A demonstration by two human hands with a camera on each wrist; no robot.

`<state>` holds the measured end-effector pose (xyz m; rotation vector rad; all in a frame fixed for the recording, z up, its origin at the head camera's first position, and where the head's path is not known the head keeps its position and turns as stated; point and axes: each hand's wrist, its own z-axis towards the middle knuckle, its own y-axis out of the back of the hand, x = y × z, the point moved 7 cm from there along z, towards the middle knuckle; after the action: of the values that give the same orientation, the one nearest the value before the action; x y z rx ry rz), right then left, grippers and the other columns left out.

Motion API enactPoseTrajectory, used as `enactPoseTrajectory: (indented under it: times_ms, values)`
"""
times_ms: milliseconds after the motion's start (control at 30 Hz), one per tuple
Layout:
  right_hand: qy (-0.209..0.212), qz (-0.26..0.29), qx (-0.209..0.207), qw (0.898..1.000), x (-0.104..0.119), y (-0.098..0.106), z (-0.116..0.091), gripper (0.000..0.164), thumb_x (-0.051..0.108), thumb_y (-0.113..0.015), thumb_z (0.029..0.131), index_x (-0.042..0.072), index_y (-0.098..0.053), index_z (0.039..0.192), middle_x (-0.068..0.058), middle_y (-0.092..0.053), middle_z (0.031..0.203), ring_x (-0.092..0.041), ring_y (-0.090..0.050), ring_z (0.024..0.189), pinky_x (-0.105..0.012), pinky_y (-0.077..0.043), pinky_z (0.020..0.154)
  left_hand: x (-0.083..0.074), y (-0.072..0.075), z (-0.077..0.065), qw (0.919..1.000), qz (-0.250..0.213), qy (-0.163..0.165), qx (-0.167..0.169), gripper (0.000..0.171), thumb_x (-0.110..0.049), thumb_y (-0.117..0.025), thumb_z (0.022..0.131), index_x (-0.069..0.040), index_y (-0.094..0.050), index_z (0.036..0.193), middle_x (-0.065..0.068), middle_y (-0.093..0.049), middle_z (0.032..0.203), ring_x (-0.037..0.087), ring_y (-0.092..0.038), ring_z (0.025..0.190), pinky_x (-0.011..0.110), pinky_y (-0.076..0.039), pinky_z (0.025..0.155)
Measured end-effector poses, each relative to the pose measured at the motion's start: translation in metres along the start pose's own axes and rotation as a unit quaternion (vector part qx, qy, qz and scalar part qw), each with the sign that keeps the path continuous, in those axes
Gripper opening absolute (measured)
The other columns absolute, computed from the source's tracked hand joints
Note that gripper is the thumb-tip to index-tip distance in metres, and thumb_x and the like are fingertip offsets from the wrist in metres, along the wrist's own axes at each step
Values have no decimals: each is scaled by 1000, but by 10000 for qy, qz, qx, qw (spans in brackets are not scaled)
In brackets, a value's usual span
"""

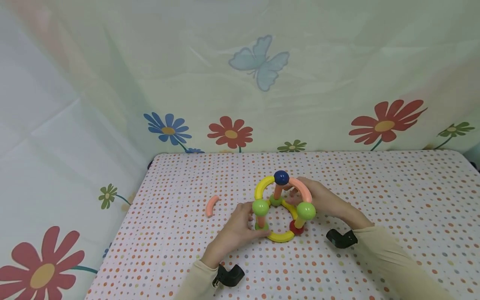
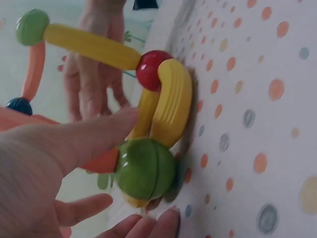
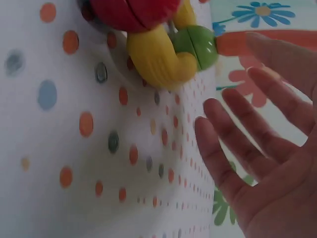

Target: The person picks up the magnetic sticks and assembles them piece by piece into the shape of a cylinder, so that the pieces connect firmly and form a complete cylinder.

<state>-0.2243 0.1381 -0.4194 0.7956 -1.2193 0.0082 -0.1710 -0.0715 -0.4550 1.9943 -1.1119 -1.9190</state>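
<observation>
A ball-and-rod building toy stands on the table, with a yellow and pink upper ring (image 1: 265, 186) over a lower yellow ring (image 1: 281, 237). Its balls are green, red and a dark blue ball (image 1: 281, 178). My left hand (image 1: 238, 227) is around its lower left corner, thumb and fingers spread on either side of the lower green ball (image 2: 146, 168). In the left wrist view the thumb crosses in front of the uprights. My right hand (image 1: 316, 198) is behind the right side, partly hidden by the pink curved rod; its fingers (image 3: 233, 144) extend apart, nearest the orange upright (image 3: 233, 43).
A loose pink curved rod (image 1: 211, 206) lies on the dotted tablecloth (image 1: 168, 241), left of the toy. Behind the table's far edge hangs a curtain (image 1: 318, 83) printed with flowers and a butterfly. Both wrists wear black camera mounts.
</observation>
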Motion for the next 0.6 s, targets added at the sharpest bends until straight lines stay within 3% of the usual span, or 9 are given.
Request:
enactPoseTrajectory:
  times_ms: [133,333,500,600]
  values:
    - [363,298,170,9988,9,-11,8,25,0,-67,100,-4,-64,125,-20,-70,120,-40,-67,111,-40,-57,90,-3,-5,1,9996,-21,-52,-292,69,-27,-89,86,-3,-56,142,8,-52,116,23,-55,106,36,-51,84]
    - [444,549,488,9963,17,-20,17,6,3,-61,105,0,-66,105,-26,-67,128,-44,-63,123,-61,-50,100,-9,-8,1,9992,-4,-167,-351,63,-20,-88,87,-4,-59,141,5,-47,109,20,-55,99,31,-49,80]
    - [541,556,515,9957,16,-24,19,6,0,-61,104,-4,-65,101,-26,-68,120,-42,-64,115,-51,-52,97,-10,-7,1,9992,27,-116,-390,62,-19,-88,87,-5,-60,140,6,-48,107,18,-53,95,30,-48,76]
    - [392,526,503,9966,12,-24,18,6,1,-62,104,-3,-66,101,-21,-69,119,-38,-65,114,-48,-52,97,-9,-5,2,9990,44,-27,-438,58,-17,-87,87,-5,-61,138,6,-49,106,18,-53,93,30,-49,74]
